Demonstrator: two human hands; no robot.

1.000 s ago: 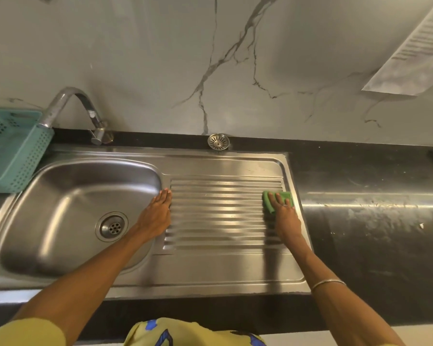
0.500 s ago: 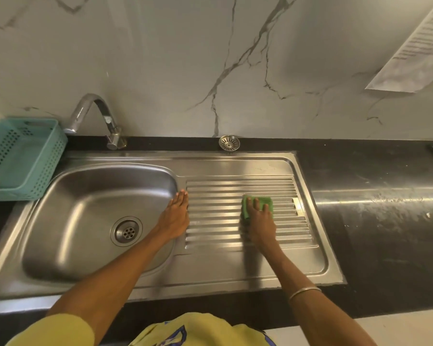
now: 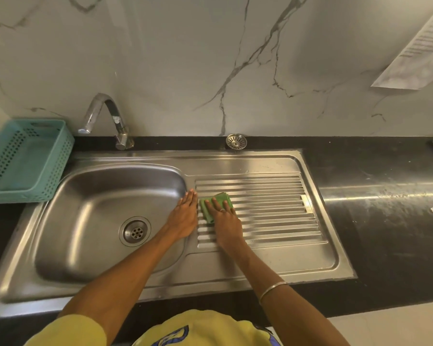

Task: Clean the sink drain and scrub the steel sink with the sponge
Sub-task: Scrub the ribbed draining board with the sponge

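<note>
— Head view, kitchen: which stage is this?
— Scrubbing the drainboard (image 3: 273,203). The right hand (image 3: 226,221), fingers straight and slightly spread, presses the green sponge (image 3: 220,199) onto the ribs' left end. The left hand (image 3: 184,216), fingers together, rests flat beside it.
— Next?
— Probably the basin (image 3: 93,208) and drain (image 3: 135,231), which calls for carrying the sponge leftward. The strainer (image 3: 236,141) sits out on the counter (image 3: 385,171).

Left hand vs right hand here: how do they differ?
Left hand lies flat on the steel at the basin edge, holding nothing; right hand presses the green sponge onto the ribbed drainboard. Right hand wears a ring, with a bangle on that wrist; left hand shows neither. Shared: both side by side, fingers straight and pointing toward the wall, no curled grip.
</note>
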